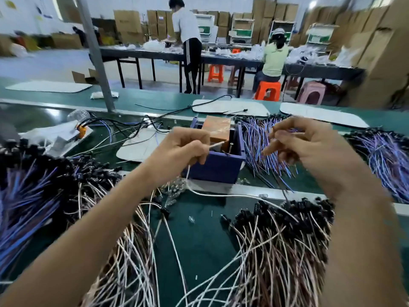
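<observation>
While over block-filled blue box (pixel 218 170), left hand (pixel 183 149) round wire (pixel 221 195), right hand's (pixel 309 147) hold unclear.

A dark green conveyor belt (pixel 205 235) carries heaps of pinkish-white wires with black plugs (pixel 276 251) and heaps of blue-purple wires (pixel 26 196). Flat white rounded pads (pixel 321 115) lie on the far belt, beside a slanted grey metal post (pixel 95 54). Beyond, a person in a white shirt (pixel 188 41) stands at a long dark table (pixel 155 54). Another, in a light green top (pixel 275 60), sits on an orange plastic stool (pixel 267 89). Brown cardboard boxes (pixel 385 63) are stacked at right.
</observation>
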### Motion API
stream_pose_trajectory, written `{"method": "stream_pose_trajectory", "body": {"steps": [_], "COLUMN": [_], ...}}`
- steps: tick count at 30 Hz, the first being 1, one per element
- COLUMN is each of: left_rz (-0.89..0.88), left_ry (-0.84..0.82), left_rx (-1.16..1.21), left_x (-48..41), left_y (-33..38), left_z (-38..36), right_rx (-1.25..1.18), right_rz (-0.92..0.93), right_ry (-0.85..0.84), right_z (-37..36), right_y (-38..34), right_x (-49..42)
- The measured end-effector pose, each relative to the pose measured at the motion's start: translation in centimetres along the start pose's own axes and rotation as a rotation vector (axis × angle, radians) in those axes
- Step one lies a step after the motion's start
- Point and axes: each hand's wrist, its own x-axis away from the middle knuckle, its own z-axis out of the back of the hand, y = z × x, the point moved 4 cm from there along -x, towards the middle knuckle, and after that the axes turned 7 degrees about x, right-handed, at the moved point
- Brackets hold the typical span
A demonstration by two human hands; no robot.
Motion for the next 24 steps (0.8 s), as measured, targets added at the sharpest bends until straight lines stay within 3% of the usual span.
{"method": "stream_pose_trajectory", "body": {"steps": [3, 6, 8, 10, 12, 13, 15, 19, 24], "left_rz": [0.035, 0.135, 0.237, 0.323, 0.363, 0.376, 0.431, 0.541, 0.512], "left_ry": [-0.208, -0.527, -0.794, -1.014, -1.086, -1.084, -1.103, -1.307, -1.086], "left_rx": [0.039, -0.084, -0.219, -0.303, -0.336, -0.326, -0.242, -0.116, -0.151], "left_x": [3.6, 7.8, 10.7, 13.1, 13.9, 13.6, 12.5, 10.3, 5.7], "left_y": [2.5, 2.3, 1.0, -0.2, -1.4, -1.6, -1.6, -1.5, -2.8], "left_z": [-0.9, -4.6, -7.5, -9.5, -10.3, -10.3, -10.2, -10.2, -10.7], "right_rx": [-0.044, 0.009, 0.115, 0.197, 0.227, 0.248, 0.299, 0.406, 0.632], "right_rz": [0.126, 0.192, 0.161, 0.064, -0.064, -0.111, -0.2, -0.468, -0.422], "right_ry": [0.019, -0.098, -0.314, -0.638, -0.862, -0.897, -0.8, -0.359, -0.137], "right_z": [2.4, 3.4, 3.2, 2.3, 2.0, 2.1, 2.7, 3.4, 1.7], "right_y": [-1.2, -1.0, 0.3, 2.5, 4.9, 5.9, 7.8, 12.0, 13.7], "right_x": [1.8, 3.9, 5.3, 7.2, 8.7, 9.1, 9.1, 8.5, 8.6]}}
